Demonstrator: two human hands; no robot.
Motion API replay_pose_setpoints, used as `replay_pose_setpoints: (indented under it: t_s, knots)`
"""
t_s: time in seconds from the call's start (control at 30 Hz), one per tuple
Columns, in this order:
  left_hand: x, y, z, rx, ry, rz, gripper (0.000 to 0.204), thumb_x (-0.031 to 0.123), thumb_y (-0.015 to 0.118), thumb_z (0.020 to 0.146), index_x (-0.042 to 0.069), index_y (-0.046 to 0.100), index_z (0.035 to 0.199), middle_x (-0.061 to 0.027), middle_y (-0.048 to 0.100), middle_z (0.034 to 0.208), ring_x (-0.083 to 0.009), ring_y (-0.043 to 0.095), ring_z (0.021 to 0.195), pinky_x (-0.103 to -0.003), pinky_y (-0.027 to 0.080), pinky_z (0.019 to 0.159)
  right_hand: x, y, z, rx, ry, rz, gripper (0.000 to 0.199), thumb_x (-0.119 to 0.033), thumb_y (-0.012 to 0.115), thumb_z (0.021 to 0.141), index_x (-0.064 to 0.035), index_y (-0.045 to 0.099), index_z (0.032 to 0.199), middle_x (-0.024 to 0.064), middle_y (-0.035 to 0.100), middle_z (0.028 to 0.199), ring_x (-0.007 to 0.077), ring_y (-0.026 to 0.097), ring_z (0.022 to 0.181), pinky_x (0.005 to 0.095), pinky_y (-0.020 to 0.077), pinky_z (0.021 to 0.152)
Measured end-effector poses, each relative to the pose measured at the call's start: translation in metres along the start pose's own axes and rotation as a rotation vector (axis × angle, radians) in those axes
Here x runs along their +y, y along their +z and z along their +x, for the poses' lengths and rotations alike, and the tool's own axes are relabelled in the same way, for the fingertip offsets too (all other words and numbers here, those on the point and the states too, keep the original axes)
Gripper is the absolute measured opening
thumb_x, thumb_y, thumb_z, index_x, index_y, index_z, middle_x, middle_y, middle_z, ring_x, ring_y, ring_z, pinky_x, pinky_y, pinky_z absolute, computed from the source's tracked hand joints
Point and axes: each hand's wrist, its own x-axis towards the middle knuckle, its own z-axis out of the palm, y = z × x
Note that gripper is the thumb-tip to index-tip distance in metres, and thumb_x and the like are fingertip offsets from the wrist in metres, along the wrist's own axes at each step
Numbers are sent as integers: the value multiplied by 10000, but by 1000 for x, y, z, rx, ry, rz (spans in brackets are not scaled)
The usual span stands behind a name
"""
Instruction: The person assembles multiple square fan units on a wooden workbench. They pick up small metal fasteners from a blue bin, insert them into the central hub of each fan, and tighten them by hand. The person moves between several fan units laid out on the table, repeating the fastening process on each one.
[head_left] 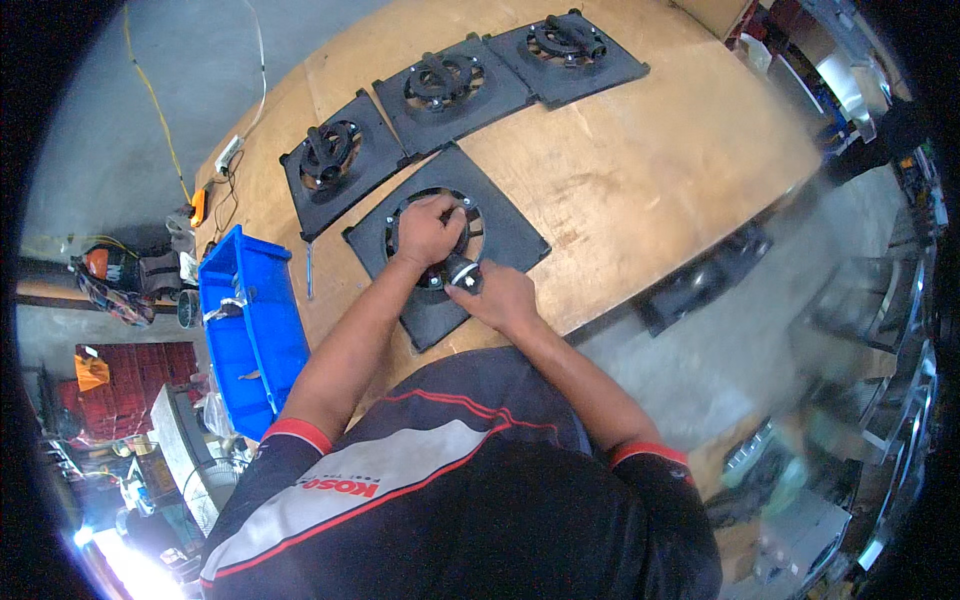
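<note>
A black square plate (500,222) with a round slotted opening lies on the wooden table in front of me. My left hand (428,232) is closed over the middle of the opening; what its fingers hold is mostly hidden. Just below it, my right hand (503,300) grips a black rounded tool with a white band (462,272), whose tip points toward the opening's centre. Its exact kind does not show. Small bright screws sit around the opening's rim.
Three similar black plates, one at left (365,165), one in the middle (500,95) and one farther right (610,70), lie across the table (690,150), each bearing a curved black part. A blue bin (275,340) stands left, near a slim metal tool (309,270). An orange-tipped cable trails behind.
</note>
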Motion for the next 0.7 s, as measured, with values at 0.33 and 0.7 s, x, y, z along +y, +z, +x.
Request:
replay_pose_setpoints:
  t_s: [0.33, 0.7]
  knots:
    - [-3, -4, -5, 42, 40, -31, 179, 195, 661, 840, 41, 718, 910, -153, 724, 936, -347, 695, 884, -425, 543, 808, -3, 2, 3, -36, 11, -67, 675, -645, 710, 766, 14, 671, 905, 248, 696, 811, 421, 695, 795, 495, 551, 683]
    - [-40, -110, -165, 221, -781, -391, 316, 242, 614, 976, -40, 655, 1113, -121, 688, 969, -197, 644, 885, -328, 511, 811, -75, -18, 77, -271, -67, -147, 534, -374, 701, 787, 0, 669, 1168, 219, 717, 1046, 385, 700, 988, 478, 560, 863]
